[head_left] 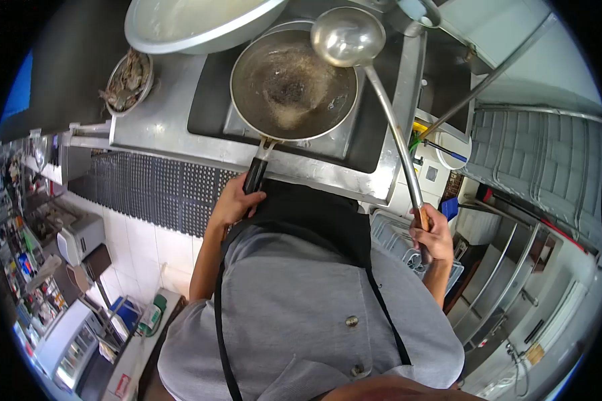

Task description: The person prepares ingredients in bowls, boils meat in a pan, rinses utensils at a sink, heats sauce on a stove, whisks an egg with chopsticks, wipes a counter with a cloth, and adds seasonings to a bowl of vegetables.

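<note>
A frying pan [291,90] with a black handle sits over the sink [371,144], its inside wet and dark at the centre. My left hand [235,200] is closed around the pan's handle. With my right hand [433,234] I grip the wooden end of a long metal ladle [348,37]. The ladle's round bowl hangs over the pan's upper right rim; whether it touches the rim I cannot tell.
A large metal basin [201,47] stands behind the pan on the left. Near it is a small bowl [148,83] heaped with what look like shrimp. A dish rack [388,230] is low on my right. A black perforated mat [147,190] lies to my left.
</note>
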`<state>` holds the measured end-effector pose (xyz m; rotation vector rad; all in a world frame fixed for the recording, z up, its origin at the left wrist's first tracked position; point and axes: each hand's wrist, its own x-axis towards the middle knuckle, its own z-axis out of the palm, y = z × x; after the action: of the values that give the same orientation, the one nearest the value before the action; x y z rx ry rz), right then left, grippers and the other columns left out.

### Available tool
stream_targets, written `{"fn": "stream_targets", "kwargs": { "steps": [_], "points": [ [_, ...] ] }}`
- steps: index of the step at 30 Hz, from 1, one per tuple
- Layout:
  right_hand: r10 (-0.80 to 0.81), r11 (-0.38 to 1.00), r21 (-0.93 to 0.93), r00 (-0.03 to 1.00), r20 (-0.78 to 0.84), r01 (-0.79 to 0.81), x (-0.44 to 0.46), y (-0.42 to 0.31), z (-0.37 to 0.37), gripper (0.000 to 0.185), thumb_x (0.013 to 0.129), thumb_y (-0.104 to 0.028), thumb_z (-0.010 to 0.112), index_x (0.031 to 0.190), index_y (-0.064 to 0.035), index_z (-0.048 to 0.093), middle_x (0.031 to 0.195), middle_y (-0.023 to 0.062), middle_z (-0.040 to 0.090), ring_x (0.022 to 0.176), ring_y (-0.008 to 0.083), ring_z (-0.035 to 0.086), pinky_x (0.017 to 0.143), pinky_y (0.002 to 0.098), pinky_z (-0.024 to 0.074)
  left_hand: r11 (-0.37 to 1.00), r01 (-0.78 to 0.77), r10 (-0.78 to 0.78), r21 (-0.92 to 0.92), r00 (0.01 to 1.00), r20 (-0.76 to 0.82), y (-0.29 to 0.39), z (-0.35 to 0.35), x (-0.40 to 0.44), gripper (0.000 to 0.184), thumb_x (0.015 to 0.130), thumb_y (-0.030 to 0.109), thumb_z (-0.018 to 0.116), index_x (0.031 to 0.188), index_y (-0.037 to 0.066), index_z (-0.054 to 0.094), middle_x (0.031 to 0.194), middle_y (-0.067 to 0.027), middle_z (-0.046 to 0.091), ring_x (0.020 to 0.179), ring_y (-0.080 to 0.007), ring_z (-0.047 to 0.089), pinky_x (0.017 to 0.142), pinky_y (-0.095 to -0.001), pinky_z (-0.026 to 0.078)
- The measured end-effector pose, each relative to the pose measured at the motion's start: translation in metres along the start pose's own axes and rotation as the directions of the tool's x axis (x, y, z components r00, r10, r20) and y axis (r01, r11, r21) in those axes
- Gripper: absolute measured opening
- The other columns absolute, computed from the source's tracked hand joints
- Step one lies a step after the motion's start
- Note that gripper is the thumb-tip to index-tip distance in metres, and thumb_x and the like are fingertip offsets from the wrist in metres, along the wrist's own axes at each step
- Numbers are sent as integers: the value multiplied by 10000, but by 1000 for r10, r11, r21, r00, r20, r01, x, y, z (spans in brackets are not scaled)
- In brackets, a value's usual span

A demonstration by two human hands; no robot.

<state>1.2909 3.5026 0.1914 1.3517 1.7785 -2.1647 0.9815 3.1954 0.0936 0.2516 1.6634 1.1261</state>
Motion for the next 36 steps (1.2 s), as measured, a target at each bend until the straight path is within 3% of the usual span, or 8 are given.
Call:
{"fn": "stream_targets", "kwargs": {
  "steps": [7,15,20,23,26,31,33,36],
  "points": [
    [204,962,-260,846,493,-80,55,-59,19,295,673,0,684,956,16,601,664,8,517,526,93,483,476,234,384,985,-160,128,-69,933,-336,-44,22,-100,308,779,8,703,1074,-4,616,868,-39,632,790,-85,544,738,-235,456],
    [32,870,-175,301,953,462,168,-110,120,253,957,-209,552,1108,-22,630,885,80,679,754,132,637,679,281,503,927,-61,-248,-370,639,-728,-53,66,-182,187,771,59,692,914,33,573,736,24,504,655,-84,464,579,-229,378],
    [-321,839,-278,839,439,467,366,-167,121,211,926,-115,491,1022,3,636,829,102,681,667,164,644,554,279,524,916,-298,-126,-268,420,-899,-111,77,-196,280,744,120,714,930,25,528,707,-18,506,589,-94,490,537,-233,404],
    [-803,317,-902,589,-90,295,535,-213,100,311,804,-186,560,1029,1,663,1058,234,667,953,428,635,844,444,516,820,-385,-249,-423,424,-871,-71,70,-198,313,751,155,712,935,30,492,598,-36,477,435,-114,462,403,-246,374],
    [-672,-129,-977,710,210,167,676,-218,44,381,856,-352,577,1101,-73,661,1137,167,640,1070,347,591,943,429,482,780,-485,-225,-395,372,-900,-112,54,-195,336,792,225,723,901,45,461,495,-6,428,327,-111,410,311,-238,335],
    [-537,808,-278,843,12,519,713,-295,-8,142,829,-200,658,879,-73,619,779,49,539,694,206,520,623,355,502,702,-538,-377,-468,277,-884,-104,30,-198,261,824,161,647,943,45,445,546,-6,432,354,-98,416,323,-239,354],
    [-645,722,209,751,-141,659,634,-302,13,156,833,-154,669,954,-69,620,756,13,538,672,178,535,603,372,518,694,-531,-405,-485,270,-874,-125,17,-202,300,815,195,672,958,52,450,568,9,426,367,-84,412,335,-225,364],
    [-501,862,-98,865,-10,498,583,-264,11,136,876,-216,636,897,-94,579,677,2,532,553,149,518,485,290,446,699,-555,-403,-450,214,-890,-155,3,-213,244,829,170,650,945,60,466,564,13,437,371,-81,419,340,-234,370]
  ]
}}
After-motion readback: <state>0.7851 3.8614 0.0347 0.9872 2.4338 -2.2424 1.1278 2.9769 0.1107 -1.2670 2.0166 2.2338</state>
